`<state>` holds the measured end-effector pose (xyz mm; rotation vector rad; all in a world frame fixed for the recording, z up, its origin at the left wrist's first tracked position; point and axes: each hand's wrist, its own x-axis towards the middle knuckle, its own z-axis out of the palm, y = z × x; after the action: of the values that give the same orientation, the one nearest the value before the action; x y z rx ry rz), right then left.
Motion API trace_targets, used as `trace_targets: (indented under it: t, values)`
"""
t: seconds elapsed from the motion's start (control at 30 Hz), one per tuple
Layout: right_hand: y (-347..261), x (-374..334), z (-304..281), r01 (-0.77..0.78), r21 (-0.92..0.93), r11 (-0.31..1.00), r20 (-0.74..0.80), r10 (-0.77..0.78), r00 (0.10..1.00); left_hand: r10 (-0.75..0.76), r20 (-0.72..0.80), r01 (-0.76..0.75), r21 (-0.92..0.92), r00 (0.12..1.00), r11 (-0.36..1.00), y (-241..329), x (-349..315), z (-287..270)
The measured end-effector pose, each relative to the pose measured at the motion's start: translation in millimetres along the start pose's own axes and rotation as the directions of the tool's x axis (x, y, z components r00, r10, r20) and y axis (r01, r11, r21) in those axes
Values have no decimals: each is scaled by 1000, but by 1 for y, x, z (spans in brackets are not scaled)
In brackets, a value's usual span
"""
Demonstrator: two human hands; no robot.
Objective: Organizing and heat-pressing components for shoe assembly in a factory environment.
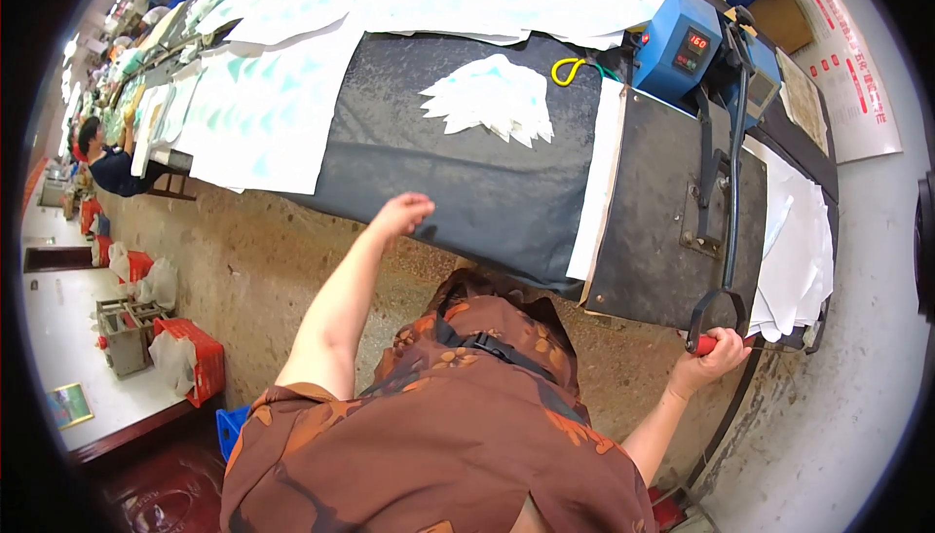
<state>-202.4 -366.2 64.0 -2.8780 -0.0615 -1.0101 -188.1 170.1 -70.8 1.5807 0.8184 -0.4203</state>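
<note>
My right hand (709,358) is wrapped round the red grip (703,345) on the black lever (736,173) of a blue heat press (677,44). The dark flat plate of the press (648,192) lies low, its underside hidden, with a white strip (596,183) showing along its left edge. My left hand (404,214) hovers at the front edge of the black-covered table (438,192), fingers curled, with nothing visible in them. Beyond it lies a fanned pile of white cut pieces with jagged ends (494,100). Yellow-handled scissors (568,72) rest beside the press.
Large white sheets with pale green-blue marks (263,114) cover the table's left and far parts. More white sheets (794,241) are stacked right of the press, near the wall (877,270). Red crates (190,358) stand at the left. Another person (115,163) sits far left.
</note>
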Motion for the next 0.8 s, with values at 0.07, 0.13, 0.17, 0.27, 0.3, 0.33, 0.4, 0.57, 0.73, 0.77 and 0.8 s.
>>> trace_targets:
  t: [0.07,0.13,0.17,0.27,0.3,0.33,0.4,0.57,0.73,0.77,0.8]
  values:
    - [-4,1,-1,-20,-13,1000,-1,20,1000,56,-2,-56,72,998,996,48,27,-14]
    - [-8,5,-1,-35,-24,999,-2,35,999,169,-20,-163,173,985,971,87,64,-25]
    - [-11,6,-2,-54,-30,998,12,54,998,221,-9,-216,195,975,957,107,80,-27]
    - [-17,9,-5,-80,-43,996,57,83,995,250,23,-247,250,968,936,164,123,-25]
    - [-18,9,-6,-80,-65,995,48,83,995,229,35,-230,283,973,931,180,136,-22]
    - [-19,9,-6,-77,-86,993,40,81,996,222,50,-227,286,974,931,192,147,-20]
    - [-20,12,-8,-91,-77,993,81,97,992,194,75,-208,321,978,924,211,167,-15]
    - [-27,13,-8,-151,-93,984,123,162,979,133,131,-179,470,982,864,234,215,-2]
    - [-30,14,-8,-171,-142,975,158,193,968,30,200,-157,655,979,739,258,235,3]
    - [-30,15,-8,-165,-152,975,161,189,969,28,193,-152,668,981,729,256,244,5]
    - [-31,15,-8,-159,-158,975,163,184,969,22,198,-152,671,980,726,256,248,6]
